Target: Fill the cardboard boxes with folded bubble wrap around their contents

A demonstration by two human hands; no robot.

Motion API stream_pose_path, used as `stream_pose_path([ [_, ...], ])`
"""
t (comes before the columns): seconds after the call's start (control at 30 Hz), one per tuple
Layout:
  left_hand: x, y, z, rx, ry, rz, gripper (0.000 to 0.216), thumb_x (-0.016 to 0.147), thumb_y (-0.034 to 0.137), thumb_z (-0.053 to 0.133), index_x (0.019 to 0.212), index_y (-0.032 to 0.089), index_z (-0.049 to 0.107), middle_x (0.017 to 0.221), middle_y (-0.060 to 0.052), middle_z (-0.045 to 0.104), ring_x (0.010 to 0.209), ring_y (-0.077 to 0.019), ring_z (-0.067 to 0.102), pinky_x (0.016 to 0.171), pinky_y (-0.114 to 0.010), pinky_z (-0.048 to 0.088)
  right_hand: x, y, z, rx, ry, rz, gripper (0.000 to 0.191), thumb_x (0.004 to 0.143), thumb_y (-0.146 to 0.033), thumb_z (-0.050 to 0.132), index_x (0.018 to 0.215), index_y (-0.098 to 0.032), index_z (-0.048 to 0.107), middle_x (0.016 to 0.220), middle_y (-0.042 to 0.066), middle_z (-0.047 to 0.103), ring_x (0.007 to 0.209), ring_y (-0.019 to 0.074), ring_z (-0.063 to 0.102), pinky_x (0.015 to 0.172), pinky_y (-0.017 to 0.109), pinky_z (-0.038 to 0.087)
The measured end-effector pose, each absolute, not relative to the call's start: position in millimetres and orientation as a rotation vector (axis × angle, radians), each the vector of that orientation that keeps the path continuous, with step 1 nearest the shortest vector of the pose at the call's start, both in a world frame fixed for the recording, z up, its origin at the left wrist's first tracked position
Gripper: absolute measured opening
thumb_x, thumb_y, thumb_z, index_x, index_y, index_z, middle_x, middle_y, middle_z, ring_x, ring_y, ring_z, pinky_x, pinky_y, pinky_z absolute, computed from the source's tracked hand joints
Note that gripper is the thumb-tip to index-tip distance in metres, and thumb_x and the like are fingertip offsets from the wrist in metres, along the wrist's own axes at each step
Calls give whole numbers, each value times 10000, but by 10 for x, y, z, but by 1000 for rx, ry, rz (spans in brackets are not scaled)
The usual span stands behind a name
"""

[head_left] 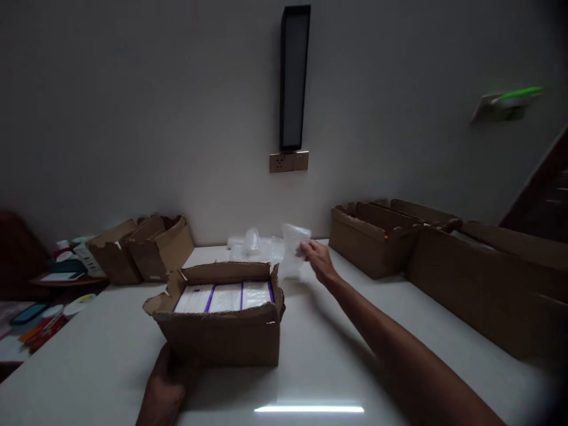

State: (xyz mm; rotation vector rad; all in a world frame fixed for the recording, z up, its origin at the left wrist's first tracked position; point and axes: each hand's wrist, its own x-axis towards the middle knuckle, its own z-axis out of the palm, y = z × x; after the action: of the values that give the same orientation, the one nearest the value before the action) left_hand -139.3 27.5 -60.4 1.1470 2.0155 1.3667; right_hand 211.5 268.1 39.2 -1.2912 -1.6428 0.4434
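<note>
fingers of right hand point(317, 257) grip a clear plastic bag point(294, 245), left hand point(166, 384) seemingly clasps the open cardboard box point(222, 334)

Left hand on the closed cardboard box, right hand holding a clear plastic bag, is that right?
No: the head view shows the cardboard box open, flaps up, white packs inside. The left hand does rest on it, and the right hand does hold the clear plastic bag.

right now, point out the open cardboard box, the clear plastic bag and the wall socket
open cardboard box point(222, 337), head view, front wall
clear plastic bag point(293, 238), head view, upper part
wall socket point(289, 161), head view, plate middle
</note>
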Motion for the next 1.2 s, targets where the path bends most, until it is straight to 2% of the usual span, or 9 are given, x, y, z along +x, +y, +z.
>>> stream_pose_path([
  [0.17, -1413, 243, -527, 1146, 1975, 1352, 688, 603, 575, 690, 1150, 172, 582, 1124, -122, 728, 1084, -366, 664, 928, -470, 548, 2902, 1909, 403, -1305, -1522, 563, 621, 831, -774, 361, 728, -192, 551, 634, 16, 578, 538, 142, 525, 494, 272, 438],
  [0.3, -1387, 199, -481, 1202, 1966, 1379, 665, 637, 561, 677, 1170, 177, 571, 1154, -126, 716, 1111, -351, 649, 963, -462, 523, 3328, 1477, 303, -1426, -1509, 560, 518, 720, -705, 575, 615, -198, 556, 550, -3, 532, 507, 141, 488, 479, 267, 390],
  [0.43, -1372, 167, -454, 1231, 1962, 1370, 669, 675, 547, 647, 1217, 168, 550, 1214, -142, 687, 1156, -344, 624, 999, -459, 493, 3469, 1275, 307, -1488, -1440, 362, 441, 702, -593, 624, 841, -178, 673, 895, 100, 688, 848, 254, 614, 710, 361, 476],
  [0.53, -1350, 162, -422, 1254, 1956, 1386, 665, 684, 524, 641, 1227, 153, 545, 1209, -154, 685, 1148, -343, 627, 1002, -465, 487, 3252, 1137, 380, -1423, -1463, 252, 428, 775, -526, 584, 1036, -200, 679, 1184, 132, 659, 1081, 294, 587, 797, 389, 482],
  [0.63, -1284, 155, -402, 1267, 1890, 1485, 625, 687, 473, 653, 1210, 148, 549, 1182, -149, 697, 1121, -329, 642, 987, -457, 499, 2754, 972, 348, -1257, -1727, 416, 398, 830, -463, 576, 1135, -223, 666, 1171, 115, 689, 995, 257, 650, 730, 356, 518],
  [0.8, -1088, 166, -453, 1294, 1766, 1575, 548, 709, 386, 671, 1191, 155, 555, 1169, -133, 696, 1082, -298, 658, 960, -437, 519, 1986, 785, 51, -1019, -1996, 865, 585, 805, -417, 617, 1338, -191, 536, 1226, 137, 676, 915, 246, 687, 701, 364, 556],
  [0.87, -1013, 226, -463, 1336, 1756, 1559, 532, 723, 391, 657, 1183, 147, 552, 1164, -135, 688, 1068, -291, 660, 947, -427, 524, 1861, 810, -21, -1031, -1969, 859, 538, 854, -426, 554, 1328, -173, 540, 1175, 131, 694, 868, 236, 684, 711, 368, 556],
  [1.03, -867, 642, -360, 1398, 1847, 1459, 515, 706, 399, 651, 1135, 129, 565, 1123, -161, 678, 1081, -327, 637, 960, -471, 493, 1797, 1134, 0, -1149, -1898, 718, 416, 924, -369, 422, 1246, -167, 591, 1179, 110, 690, 1039, 244, 639, 885, 383, 518],
  [1.2, -799, 992, -271, 1395, 1822, 1417, 392, 712, 324, 639, 1058, 143, 607, 1067, -148, 710, 1083, -312, 646, 967, -440, 491, 2163, 1154, 80, -1262, -1968, 682, 399, 859, -381, 525, 1182, -180, 645, 1194, 120, 690, 1062, 265, 638, 941, 432, 491],
])
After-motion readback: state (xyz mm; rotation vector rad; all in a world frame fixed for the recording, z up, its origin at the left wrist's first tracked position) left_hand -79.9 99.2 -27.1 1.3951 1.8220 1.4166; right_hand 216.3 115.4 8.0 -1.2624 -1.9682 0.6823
